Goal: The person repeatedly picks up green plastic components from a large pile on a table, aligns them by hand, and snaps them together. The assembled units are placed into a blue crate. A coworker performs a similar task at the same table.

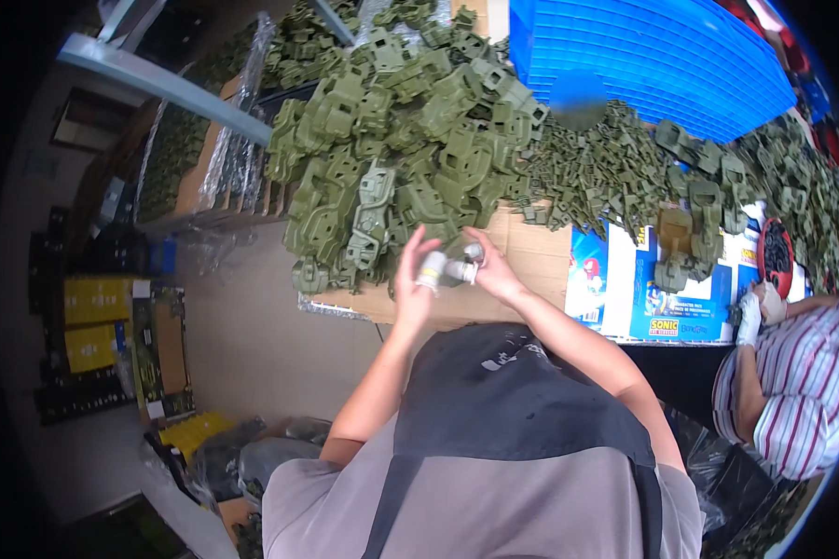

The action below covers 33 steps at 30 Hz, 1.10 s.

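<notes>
In the head view, the left hand (410, 272) and the right hand (496, 270) meet above the near edge of the cardboard (536, 270), just nearer than the heap of large green parts (419, 140). Whitish pieces (430, 269) sit between and against the fingers of both hands; whether they are worn as wraps or gripped is too blurred to tell. The fingers of both hands are partly bent, and I cannot tell whether either is closed on anything.

Good handling here would mean keeping the wrists low and level, letting one hand steady while the other adjusts, and using light fingertip pressure so that nothing soft creases or slips. Staying over the cardboard seems wise: anything dropped farther off could vanish among the green parts, or, to the right, into the heap of small green pieces (597, 158).
</notes>
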Motion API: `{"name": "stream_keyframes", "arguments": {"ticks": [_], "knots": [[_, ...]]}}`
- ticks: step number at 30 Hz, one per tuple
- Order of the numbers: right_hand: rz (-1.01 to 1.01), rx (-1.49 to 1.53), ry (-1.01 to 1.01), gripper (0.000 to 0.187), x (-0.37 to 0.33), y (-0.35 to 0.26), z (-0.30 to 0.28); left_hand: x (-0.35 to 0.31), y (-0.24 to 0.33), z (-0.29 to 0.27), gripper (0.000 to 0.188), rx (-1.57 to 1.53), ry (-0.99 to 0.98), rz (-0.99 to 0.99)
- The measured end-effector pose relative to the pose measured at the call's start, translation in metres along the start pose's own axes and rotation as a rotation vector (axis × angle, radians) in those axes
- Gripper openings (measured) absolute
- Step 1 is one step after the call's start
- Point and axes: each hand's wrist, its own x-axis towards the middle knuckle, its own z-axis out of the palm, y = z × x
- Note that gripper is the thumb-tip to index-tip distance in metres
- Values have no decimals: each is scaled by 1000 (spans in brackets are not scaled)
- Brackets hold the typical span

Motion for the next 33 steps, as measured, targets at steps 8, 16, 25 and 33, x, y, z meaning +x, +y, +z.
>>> {"name": "stream_keyframes", "arguments": {"ticks": [8,16,25,33], "knots": [[-141,-3,-22,90,-1,8,13,81,65,-43,57,1687,-539,692],[-175,448,-9,52,-54,23,-48,139,95,-9,22,1244,-1210,874],[-528,363,451,109,-98,8,-50,19,47,91,100,266,-512,-41],[-264,55,117,112,-139,33,-86,6,-7,40,101,-135,-817,-407]]}}
